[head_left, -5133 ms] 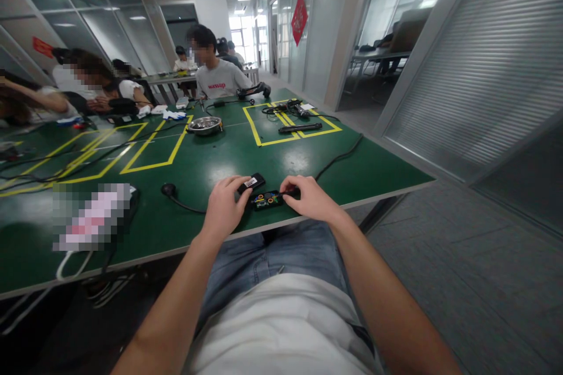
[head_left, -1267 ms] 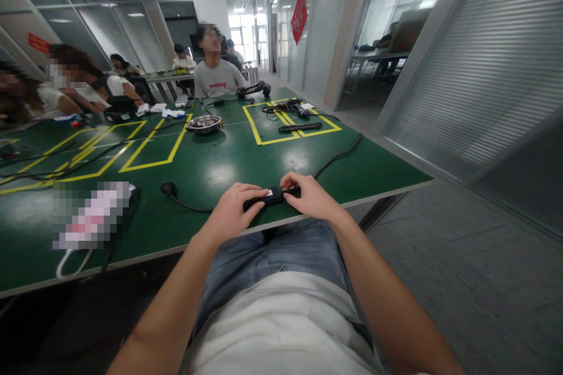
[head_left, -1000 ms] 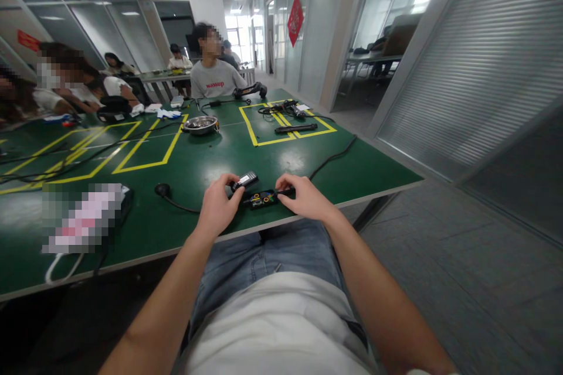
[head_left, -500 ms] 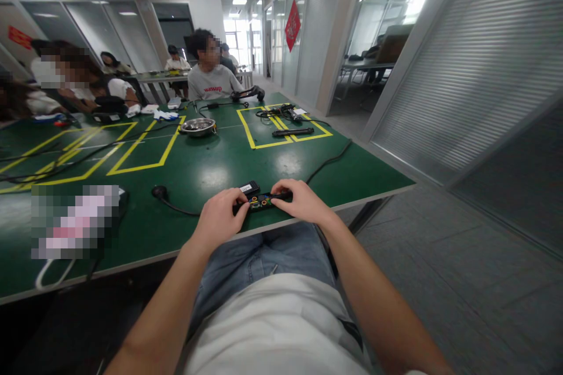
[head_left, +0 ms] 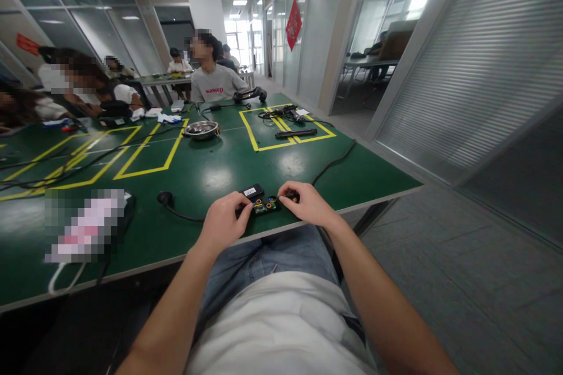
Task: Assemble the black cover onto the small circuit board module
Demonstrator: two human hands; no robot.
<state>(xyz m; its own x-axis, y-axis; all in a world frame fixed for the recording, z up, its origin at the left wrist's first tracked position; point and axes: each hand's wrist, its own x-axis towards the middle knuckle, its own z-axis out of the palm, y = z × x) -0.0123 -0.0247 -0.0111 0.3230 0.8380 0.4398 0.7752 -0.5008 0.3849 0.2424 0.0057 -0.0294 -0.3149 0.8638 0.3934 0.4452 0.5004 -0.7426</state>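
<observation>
Near the table's front edge lies an opened black housing (head_left: 271, 205) with a circuit board, copper-coloured coils and coloured wires showing. My left hand (head_left: 227, 217) has thumb and fingers closed on the housing's left end. Just off its right end, my right hand (head_left: 303, 202) pinches a black power cable (head_left: 331, 165), which trails back to the right; the fingers cover the cable's end. Directly behind the housing lies a black cover (head_left: 253, 190) with a white label. A black plug (head_left: 165, 198) rests to the left, its cord running under my left hand.
A metal bowl (head_left: 201, 130) stands farther back on the green table (head_left: 229, 158). Yellow tape outlines frame a black bar-shaped tool (head_left: 296, 133) and tangled cables. A blurred pink item (head_left: 88, 225) lies at left. A person in a grey shirt (head_left: 215, 85) sits across; others are beyond.
My right hand has shifted slightly right, away from the housing, and a gap with thin wires shows there. My left hand keeps its hold. The person opposite has turned their head.
</observation>
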